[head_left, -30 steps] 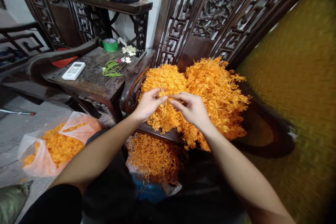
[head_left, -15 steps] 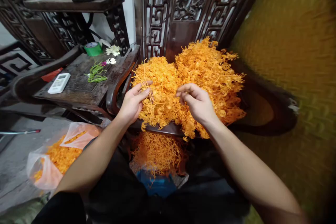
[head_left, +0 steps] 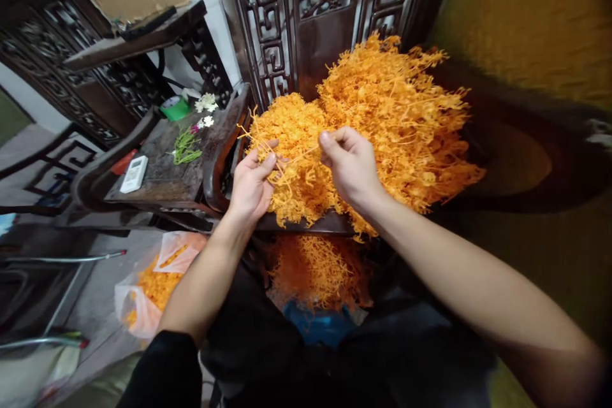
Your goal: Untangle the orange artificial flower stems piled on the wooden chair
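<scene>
A large heap of orange, stringy plant-like strands [head_left: 392, 121] lies on a dark wooden seat, with a smaller, brighter mound [head_left: 296, 121] on its left. Over that mound, my left hand [head_left: 253, 185] pinches a few thin orange strands between thumb and fingers. My right hand [head_left: 351, 162] is closed, its thumb and forefinger on the end of a thin strand that stretches across from the left hand. More orange strands [head_left: 325, 271] hang or lie below the seat edge, above a blue container [head_left: 320, 325] between the knees.
On the wooden side table [head_left: 162, 185] are a white remote [head_left: 134, 174], green tape [head_left: 175, 108], green stems [head_left: 187, 146] and white flowers [head_left: 206, 102]. A plastic bag of orange pieces [head_left: 143, 312] stands on the floor at left. A carved wooden back [head_left: 325, 44] rises behind the heap.
The view has tilted and shifted. My right hand has closed on a strand's end, and that strand now stretches between both hands. My left hand still holds its strands.
</scene>
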The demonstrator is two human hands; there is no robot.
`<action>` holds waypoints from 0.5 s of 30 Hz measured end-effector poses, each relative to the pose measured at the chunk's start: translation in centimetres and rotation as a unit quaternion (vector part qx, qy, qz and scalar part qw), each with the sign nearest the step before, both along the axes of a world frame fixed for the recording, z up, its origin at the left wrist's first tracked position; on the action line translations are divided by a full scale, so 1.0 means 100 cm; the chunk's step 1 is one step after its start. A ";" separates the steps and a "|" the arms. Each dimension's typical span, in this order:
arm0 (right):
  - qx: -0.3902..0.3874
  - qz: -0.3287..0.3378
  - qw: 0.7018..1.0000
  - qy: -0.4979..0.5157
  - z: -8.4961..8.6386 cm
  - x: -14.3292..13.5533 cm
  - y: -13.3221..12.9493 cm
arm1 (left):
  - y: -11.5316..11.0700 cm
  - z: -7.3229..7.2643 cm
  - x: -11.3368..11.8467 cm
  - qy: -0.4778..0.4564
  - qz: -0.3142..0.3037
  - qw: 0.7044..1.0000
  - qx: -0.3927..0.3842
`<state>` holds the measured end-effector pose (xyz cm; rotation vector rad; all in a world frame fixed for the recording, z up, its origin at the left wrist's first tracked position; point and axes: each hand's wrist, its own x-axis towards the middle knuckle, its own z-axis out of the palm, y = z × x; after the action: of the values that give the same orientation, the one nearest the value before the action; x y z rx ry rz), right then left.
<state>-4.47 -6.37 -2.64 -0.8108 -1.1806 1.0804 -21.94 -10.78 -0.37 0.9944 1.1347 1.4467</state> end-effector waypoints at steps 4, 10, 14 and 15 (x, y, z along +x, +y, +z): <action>-0.039 -0.023 0.998 0.033 0.003 -0.006 0.007 | 0.002 0.003 0.014 0.012 0.028 0.999 0.019; -0.063 -0.039 0.995 0.072 0.011 -0.008 0.015 | 0.005 0.001 0.025 0.025 0.053 0.997 0.053; -0.034 -0.008 0.998 0.058 0.009 -0.010 0.011 | 0.000 0.005 0.028 0.015 0.033 0.999 0.026; -0.015 0.004 0.999 0.041 0.009 -0.010 0.009 | -0.002 0.006 0.029 0.010 0.020 1.000 0.013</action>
<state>-5.50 -5.45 -1.77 -0.7788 -1.1023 1.1291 -19.00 -10.94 0.27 1.0126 1.1586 1.4891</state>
